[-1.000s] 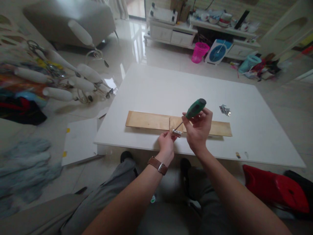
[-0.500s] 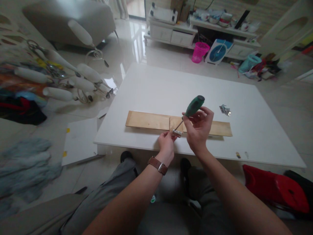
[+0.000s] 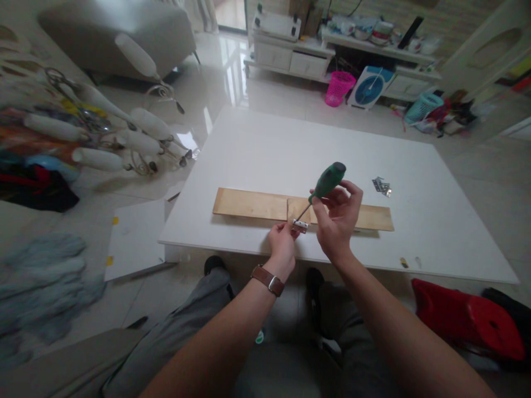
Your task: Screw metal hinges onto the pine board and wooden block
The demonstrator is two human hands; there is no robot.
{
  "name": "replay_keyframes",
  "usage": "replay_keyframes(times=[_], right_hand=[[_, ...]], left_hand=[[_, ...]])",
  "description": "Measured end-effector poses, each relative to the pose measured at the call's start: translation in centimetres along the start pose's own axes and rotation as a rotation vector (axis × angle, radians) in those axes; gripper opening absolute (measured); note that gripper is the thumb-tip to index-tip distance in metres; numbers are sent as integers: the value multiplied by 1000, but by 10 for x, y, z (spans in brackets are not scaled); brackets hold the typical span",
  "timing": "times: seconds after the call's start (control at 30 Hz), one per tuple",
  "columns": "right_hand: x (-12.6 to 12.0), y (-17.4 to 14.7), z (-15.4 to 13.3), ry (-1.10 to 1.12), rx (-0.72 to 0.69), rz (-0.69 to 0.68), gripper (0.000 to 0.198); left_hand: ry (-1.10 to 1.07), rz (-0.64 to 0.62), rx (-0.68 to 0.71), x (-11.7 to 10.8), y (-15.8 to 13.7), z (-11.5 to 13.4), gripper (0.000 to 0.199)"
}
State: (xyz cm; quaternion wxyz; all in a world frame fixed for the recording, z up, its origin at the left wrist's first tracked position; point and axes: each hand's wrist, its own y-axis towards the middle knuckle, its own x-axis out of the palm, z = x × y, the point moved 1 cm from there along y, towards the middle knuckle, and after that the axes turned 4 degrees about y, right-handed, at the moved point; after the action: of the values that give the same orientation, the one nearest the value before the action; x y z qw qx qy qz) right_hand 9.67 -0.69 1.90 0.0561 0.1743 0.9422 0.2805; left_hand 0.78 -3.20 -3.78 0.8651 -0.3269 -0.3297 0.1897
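Observation:
A screwdriver [image 3: 328, 179] with a green handle and black end is in my right hand [image 3: 338, 218], fingers closed around its lower handle. Its thin shaft slants down left to a small metal hinge [image 3: 300, 225] at the near edge of the wooden boards. My left hand [image 3: 284, 241] pinches the hinge's left side; the fingertips partly cover it. Beneath both hands, a long pale wooden board [image 3: 253, 204] lies across the white table [image 3: 265, 143], with a short piece set on its middle. The screw under the tip is too small to make out.
Several loose metal hinges [image 3: 381, 187] lie on the table's right side. Small brass-coloured hardware [image 3: 404, 263] sits near the front edge. A red plastic stool [image 3: 468, 320] stands at the lower right, and a white panel [image 3: 136, 237] with yellow marks is at the left.
The screwdriver's handle has shifted very slightly in my right hand. My left hand, the hinge and the boards stay in place.

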Motion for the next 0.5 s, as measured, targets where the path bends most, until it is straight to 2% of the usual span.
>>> replay_keyframes(times=[0.1, 0.3, 0.5], right_hand=[[0, -1, -1, 32, 5, -11, 43], [1, 1, 0, -5, -6, 37, 59], [2, 0, -2, 42, -1, -1, 45]], left_hand=[[-1, 21, 0, 2, -2, 2, 18], [5, 22, 7, 3, -3, 2, 19], [8, 22, 20, 0, 0, -1, 17]])
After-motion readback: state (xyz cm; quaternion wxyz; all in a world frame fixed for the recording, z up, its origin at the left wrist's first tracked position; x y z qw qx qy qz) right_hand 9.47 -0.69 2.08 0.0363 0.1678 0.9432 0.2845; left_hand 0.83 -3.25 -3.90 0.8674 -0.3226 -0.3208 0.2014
